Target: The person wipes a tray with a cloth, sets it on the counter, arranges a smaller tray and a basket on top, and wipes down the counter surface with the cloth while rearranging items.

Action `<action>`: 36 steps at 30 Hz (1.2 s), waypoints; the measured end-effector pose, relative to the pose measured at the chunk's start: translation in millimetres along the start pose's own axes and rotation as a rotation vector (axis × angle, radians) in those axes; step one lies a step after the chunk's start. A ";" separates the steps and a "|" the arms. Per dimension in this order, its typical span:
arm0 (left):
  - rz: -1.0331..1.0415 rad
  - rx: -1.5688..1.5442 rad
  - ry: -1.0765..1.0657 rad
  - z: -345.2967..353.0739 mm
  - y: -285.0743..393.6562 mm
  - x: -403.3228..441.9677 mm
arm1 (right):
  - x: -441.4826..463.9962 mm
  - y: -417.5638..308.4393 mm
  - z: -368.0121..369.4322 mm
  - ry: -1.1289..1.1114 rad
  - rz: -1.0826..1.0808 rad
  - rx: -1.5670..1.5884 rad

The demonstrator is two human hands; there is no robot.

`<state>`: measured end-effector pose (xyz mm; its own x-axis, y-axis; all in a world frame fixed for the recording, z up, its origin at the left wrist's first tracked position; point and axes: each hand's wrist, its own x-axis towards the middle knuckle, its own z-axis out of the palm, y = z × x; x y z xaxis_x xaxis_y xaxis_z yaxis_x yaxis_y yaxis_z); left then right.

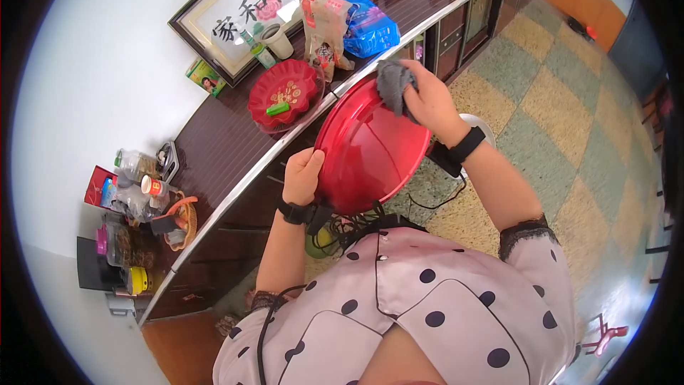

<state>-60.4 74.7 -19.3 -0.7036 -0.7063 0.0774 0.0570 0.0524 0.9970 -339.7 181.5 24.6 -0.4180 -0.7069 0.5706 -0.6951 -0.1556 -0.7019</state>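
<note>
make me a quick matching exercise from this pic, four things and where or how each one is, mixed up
1. large round red basin
2. dark grey cloth
3. dark-framed calligraphy picture
4. red scalloped dish

A. against the white wall
B. held at its edge by the left hand
C. with a bright green object in it
D. bunched in the right hand

Pairs: 1-B, 2-D, 3-A, 4-C
</note>
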 end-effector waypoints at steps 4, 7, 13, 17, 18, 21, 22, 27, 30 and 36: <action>0.001 -0.042 -0.020 13.1 -0.1 7.0 | -6.7 -38.4 24.3 -0.057 -0.271 -0.119; -0.039 -0.236 -0.015 25.9 7.5 9.4 | -21.2 -67.5 30.4 -0.180 -0.347 -0.138; 0.124 0.039 -0.165 23.4 21.6 7.7 | -24.5 -73.1 21.4 -0.281 -0.548 -0.127; 0.038 0.078 -0.135 12.7 21.9 7.6 | 4.5 -31.2 -2.5 -0.069 -0.330 -0.367; 0.036 0.074 -0.130 11.5 21.8 6.5 | 10.6 -20.0 -11.5 -0.071 -0.243 -0.316; 0.041 0.125 -0.159 12.9 25.1 6.1 | 19.7 3.7 -23.4 -0.113 -0.290 -0.208; 0.031 0.120 -0.168 15.2 26.5 6.2 | 21.7 8.1 -24.0 -0.156 -0.376 -0.100; 0.014 0.261 -0.223 6.9 22.6 10.8 | 20.0 9.8 -35.9 -0.516 0.060 0.010; 0.029 0.077 -0.241 8.9 37.5 11.9 | 18.3 19.2 -40.5 -0.413 0.066 0.028; 0.135 0.406 -0.087 -13.6 50.1 -0.1 | 22.4 46.7 -76.7 -0.035 0.329 0.690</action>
<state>-47.8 67.8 30.5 -0.7668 -0.6132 0.1896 -0.1186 0.4256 0.8971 -426.4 211.4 37.2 -0.5136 -0.8110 0.2800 -0.0104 -0.3205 -0.9472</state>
